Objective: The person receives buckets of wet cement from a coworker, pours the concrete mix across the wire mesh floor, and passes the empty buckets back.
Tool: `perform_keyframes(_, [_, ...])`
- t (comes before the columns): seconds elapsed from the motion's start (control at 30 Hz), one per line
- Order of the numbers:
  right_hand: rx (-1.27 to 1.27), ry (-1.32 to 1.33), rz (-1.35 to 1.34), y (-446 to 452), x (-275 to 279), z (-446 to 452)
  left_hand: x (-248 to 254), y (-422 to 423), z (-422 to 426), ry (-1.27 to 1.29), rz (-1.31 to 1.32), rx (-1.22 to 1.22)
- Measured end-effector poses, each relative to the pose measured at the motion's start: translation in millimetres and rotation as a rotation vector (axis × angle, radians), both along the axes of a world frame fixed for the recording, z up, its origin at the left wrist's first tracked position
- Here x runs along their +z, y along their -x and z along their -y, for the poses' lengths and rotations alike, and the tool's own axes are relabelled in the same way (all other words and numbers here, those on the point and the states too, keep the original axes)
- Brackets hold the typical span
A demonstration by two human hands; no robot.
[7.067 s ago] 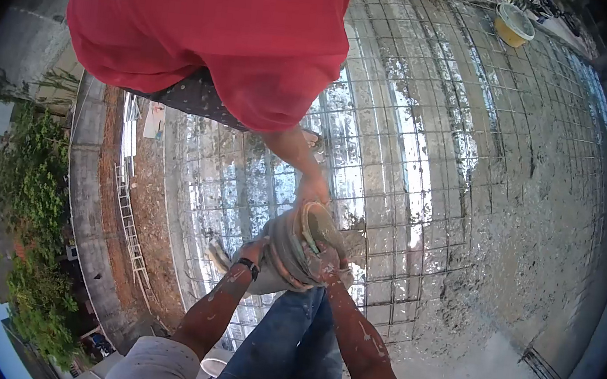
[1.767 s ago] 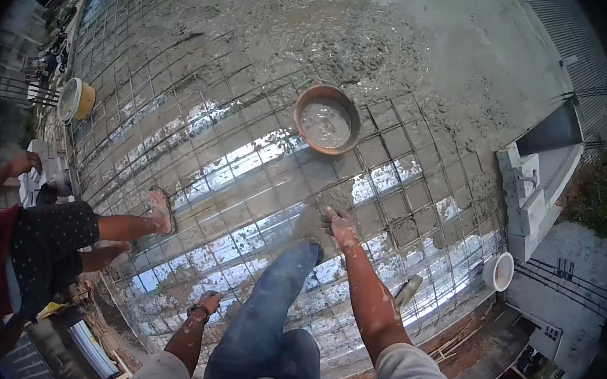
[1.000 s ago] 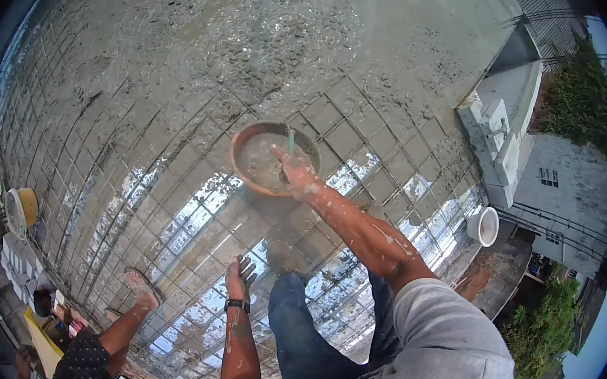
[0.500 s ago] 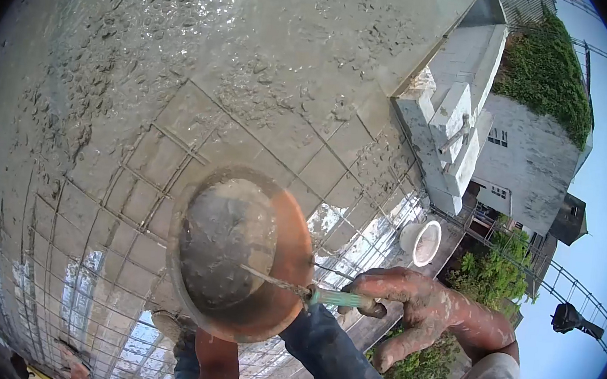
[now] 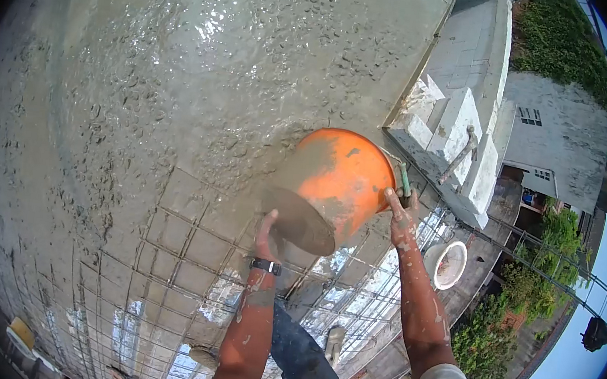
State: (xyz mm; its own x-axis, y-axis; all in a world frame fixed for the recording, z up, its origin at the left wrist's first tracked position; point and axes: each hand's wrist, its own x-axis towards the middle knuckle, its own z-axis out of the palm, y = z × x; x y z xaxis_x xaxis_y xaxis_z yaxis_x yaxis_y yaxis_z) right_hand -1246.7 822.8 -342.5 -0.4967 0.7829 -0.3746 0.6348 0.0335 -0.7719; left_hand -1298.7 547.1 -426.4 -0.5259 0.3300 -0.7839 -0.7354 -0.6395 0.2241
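An orange bucket, smeared with grey concrete, is tipped over the rebar mesh at the edge of the wet concrete. Its round grey base faces me and its mouth points away, so whatever is inside is hidden. Against that base presses my left hand, its fingers partly hidden at the base's edge. Up at the rim, my right hand grips the bucket beside its wire handle with a green grip. Concrete spatters both forearms.
Rebar mesh spreads around my boots. To the right stand a white bucket and pale blocks with a hammer on them. A ledge and railing border the drop to greenery at right.
The bucket was upright with wet concrete showing inside, my right hand at its handle. Now it is tipped forward, with my left hand at the base and my right at the rim.
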Motion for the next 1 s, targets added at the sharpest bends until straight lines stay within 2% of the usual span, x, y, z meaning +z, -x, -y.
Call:
perform_keyframes(0.07, [-0.224,0.093,-0.211,11,5,-26,37,10,-33,0.252,-0.034,-0.237])
perform_keyframes(0.13, [-0.354,0.075,-0.317,17,34,-26,110,38,-46,0.344,-0.267,-0.341])
perform_keyframes(0.2, [-0.406,0.128,-0.391,22,53,-22,145,50,-38,0.372,-0.48,-0.357])
perform_keyframes(0.27, [-0.394,0.167,-0.434,47,55,-19,157,49,-13,0.318,-0.713,-0.286])
perform_keyframes(0.37, [-0.417,0.259,-0.414,43,62,35,173,43,42,0.482,-0.49,-0.31])
perform_keyframes(0.4, [-0.317,0.232,-0.365,54,65,56,164,44,61,0.55,-0.417,-0.258])
perform_keyframes(0.47, [-0.217,0.129,-0.259,74,55,95,177,36,110,0.464,-0.401,-0.042])
perform_keyframes(0.53, [-0.056,-0.034,-0.229,70,51,149,181,12,165,0.511,-0.217,0.009])
perform_keyframes(0.6, [0.155,-0.055,-0.22,90,71,207,192,0,217,0.371,-0.179,0.211])
perform_keyframes(0.7, [0.274,0.339,-0.068,112,185,294,190,-52,310,0.039,-0.157,0.427])
perform_keyframes(0.77, [0.454,0.613,0.026,100,197,335,223,-65,346,0.109,-0.165,0.526])
perform_keyframes(0.8, [0.567,0.598,0.085,97,197,358,238,-73,365,0.146,-0.171,0.583])
perform_keyframes(0.87, [0.8,0.562,0.206,83,197,406,218,-121,419,0.169,-0.11,0.613])
perform_keyframes(0.9, [0.793,0.637,0.141,78,210,432,211,-142,446,0.186,-0.092,0.641])
perform_keyframes(0.93, [0.802,0.722,0.084,72,225,461,266,-132,442,0.216,-0.071,0.638])
perform_keyframes(0.97, [0.814,0.826,0.061,56,235,491,260,-159,466,0.199,-0.085,0.663])
perform_keyframes(1.0, [0.936,0.903,0.13,44,227,510,240,-200,489,0.19,-0.077,0.696])
